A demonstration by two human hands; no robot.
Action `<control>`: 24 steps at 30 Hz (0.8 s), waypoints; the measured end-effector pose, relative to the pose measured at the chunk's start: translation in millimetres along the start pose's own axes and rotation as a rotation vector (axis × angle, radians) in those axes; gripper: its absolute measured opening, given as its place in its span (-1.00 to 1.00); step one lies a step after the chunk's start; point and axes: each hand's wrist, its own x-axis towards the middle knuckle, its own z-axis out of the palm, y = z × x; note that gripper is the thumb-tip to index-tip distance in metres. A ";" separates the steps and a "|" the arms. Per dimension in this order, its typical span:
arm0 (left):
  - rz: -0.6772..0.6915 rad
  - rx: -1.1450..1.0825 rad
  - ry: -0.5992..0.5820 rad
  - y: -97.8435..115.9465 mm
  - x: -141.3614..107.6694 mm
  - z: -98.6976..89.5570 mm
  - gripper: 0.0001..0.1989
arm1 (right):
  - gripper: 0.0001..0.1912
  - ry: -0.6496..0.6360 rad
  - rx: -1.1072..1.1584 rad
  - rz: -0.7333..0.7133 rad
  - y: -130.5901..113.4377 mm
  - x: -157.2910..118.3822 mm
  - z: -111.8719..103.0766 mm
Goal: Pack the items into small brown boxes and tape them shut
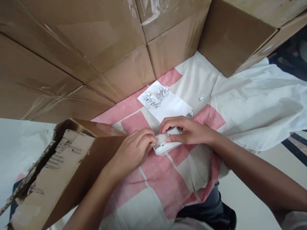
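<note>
Reference: the white case [166, 149] is the clock centre; 12 o'clock is the top of the view.

The case lies on the pink-and-white cloth [165, 183], between the two hands. The left hand [137, 147] is at 9 o'clock. Its fingers are curled inward, with the fingertips close together at the near-left end of the case. Whether they grip a part cannot be told, as the knuckles hide the tips. The right hand [187, 129] is at 2 o'clock and reaches over the case. Its thumb and forefinger are bent and set moderately apart, with the thumb tip over the upper face. Whether a part is pinched between them cannot be told.

A sheet of paper [170, 107] lies at 12 o'clock, just beyond the right hand. A pile of small outlined pieces [157, 97] rests on the sheet, towards its 10 o'clock corner. A single loose piece [202, 98] lies on the cloth between 1 and 2 o'clock, apart from the sheet.

An open cardboard box [100, 156] with a ragged edge stands between 8 and 9 o'clock, near the left forearm. Large taped boxes [100, 54] form a wall from 10 to 12 o'clock.
</note>
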 end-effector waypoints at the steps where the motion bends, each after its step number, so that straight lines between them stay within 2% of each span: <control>1: -0.019 0.000 0.046 2.1 -1.1 -0.2 -0.86 | -0.84 0.000 -0.001 0.002 -0.2 -0.2 -0.2; 4: -0.155 -0.021 0.115 13.1 -4.2 0.6 -0.79 | -0.83 0.000 -0.002 0.003 -0.9 -0.6 -0.7; 8: -0.432 -0.035 0.016 31.9 -0.8 2.5 -0.67 | -0.83 0.002 0.000 0.006 -2.3 -0.2 -0.7; 10: -0.520 -0.045 -0.047 39.2 3.5 1.5 -0.64 | -0.83 0.004 0.003 0.009 -3.1 0.2 -0.2; 14: -0.577 -0.078 -0.185 46.8 9.6 -4.4 -0.68 | -0.83 0.013 0.005 -0.002 -3.5 0.4 0.7; 17: -0.611 -0.086 -0.225 47.4 10.3 -6.3 -0.71 | -0.82 0.013 0.003 -0.024 -3.1 0.1 0.7; 21: -0.555 -0.097 -0.172 41.6 7.5 -2.5 -0.73 | -0.83 0.030 -0.008 -0.017 -2.6 0.0 0.2; 24: -0.471 -0.017 -0.110 32.2 2.6 0.1 -0.73 | -0.83 0.028 -0.020 -0.012 -1.5 -0.5 0.3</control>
